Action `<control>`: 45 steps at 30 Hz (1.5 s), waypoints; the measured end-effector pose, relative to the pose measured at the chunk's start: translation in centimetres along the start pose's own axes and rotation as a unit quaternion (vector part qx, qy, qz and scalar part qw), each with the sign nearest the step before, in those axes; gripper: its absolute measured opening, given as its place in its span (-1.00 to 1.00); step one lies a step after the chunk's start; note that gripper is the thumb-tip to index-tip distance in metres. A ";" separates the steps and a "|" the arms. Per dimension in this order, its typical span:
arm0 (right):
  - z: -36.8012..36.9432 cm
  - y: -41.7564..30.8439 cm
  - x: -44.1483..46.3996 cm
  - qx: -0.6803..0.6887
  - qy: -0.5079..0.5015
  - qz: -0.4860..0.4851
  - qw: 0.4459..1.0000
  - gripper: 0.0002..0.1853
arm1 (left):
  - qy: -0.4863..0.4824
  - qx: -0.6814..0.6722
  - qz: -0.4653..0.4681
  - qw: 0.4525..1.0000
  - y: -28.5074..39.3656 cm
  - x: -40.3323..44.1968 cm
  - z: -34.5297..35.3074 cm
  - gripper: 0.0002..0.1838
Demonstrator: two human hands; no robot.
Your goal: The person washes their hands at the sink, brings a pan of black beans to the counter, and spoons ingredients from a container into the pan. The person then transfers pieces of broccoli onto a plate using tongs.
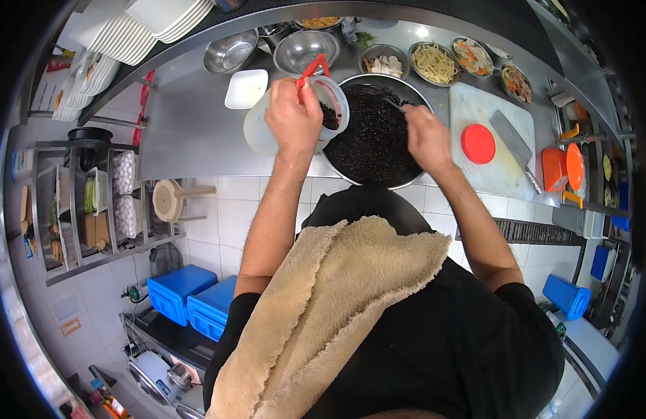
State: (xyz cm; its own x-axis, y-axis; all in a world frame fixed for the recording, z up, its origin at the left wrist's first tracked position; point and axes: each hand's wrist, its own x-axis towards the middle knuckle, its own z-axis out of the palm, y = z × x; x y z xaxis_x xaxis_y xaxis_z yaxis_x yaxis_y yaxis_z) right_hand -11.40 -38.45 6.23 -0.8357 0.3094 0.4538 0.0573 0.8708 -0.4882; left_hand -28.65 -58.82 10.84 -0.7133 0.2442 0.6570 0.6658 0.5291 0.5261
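Observation:
My left hand (pixel 295 117) is closed on the red handle of a translucent plastic bucket (pixel 261 133), which lies tilted with its mouth toward the right. Dark, glossy food shows inside that mouth, at the left rim of a large metal bowl (pixel 335 166). More of the dark, grainy food (pixel 375 143) fills the bowl. Over the bowl's right side, my right hand (pixel 429 140) grips a metal utensil, seemingly a spoon (pixel 391 103), whose far end is in the food. A round red lid (pixel 478 144) rests on a white cutting board (pixel 469 105) to the right.
A cleaver (pixel 511 136) lies on the cutting board. Behind the large bowl stand bowls of sliced white food (pixel 385 64), noodle-like strips (pixel 434 63) and mixed vegetables (pixel 473 56). A white square dish (pixel 246 89) sits at left. An overhead shelf (pixel 379 10) spans the back.

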 end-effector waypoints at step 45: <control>-2.0 7.3 1.2 0.427 -0.263 0.373 0.781 -0.73 | -0.031 0.019 0.014 0.999 0.4 0.7 0.8 -0.81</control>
State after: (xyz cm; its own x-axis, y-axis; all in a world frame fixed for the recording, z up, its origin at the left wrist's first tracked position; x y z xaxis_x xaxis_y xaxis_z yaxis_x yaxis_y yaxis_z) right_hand -10.95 -30.99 4.72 -0.8658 0.2130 -0.4528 0.4373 -0.1179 -0.8916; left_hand -29.04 -57.80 11.11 -0.7081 0.3086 0.6351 0.6771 0.5520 0.4866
